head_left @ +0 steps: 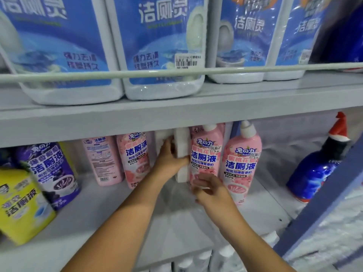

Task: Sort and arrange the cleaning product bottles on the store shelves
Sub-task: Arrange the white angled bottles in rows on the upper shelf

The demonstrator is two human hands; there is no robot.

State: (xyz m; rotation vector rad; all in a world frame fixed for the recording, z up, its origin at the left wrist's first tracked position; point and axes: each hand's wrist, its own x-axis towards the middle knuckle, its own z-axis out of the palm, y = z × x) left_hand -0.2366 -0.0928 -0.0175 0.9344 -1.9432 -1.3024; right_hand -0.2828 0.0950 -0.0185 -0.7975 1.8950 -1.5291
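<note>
While the left hand (170, 158) wraps around a white block (182, 154), the right hand (209, 190) curls on the pink bottle (206, 156) standing on the lower shelf (117, 213); its fingertips are blurred.

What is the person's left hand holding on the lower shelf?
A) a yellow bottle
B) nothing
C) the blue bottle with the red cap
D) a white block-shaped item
D: the left hand grips a white block just left of a pink bottle, which the right hand touches near its base.
</note>
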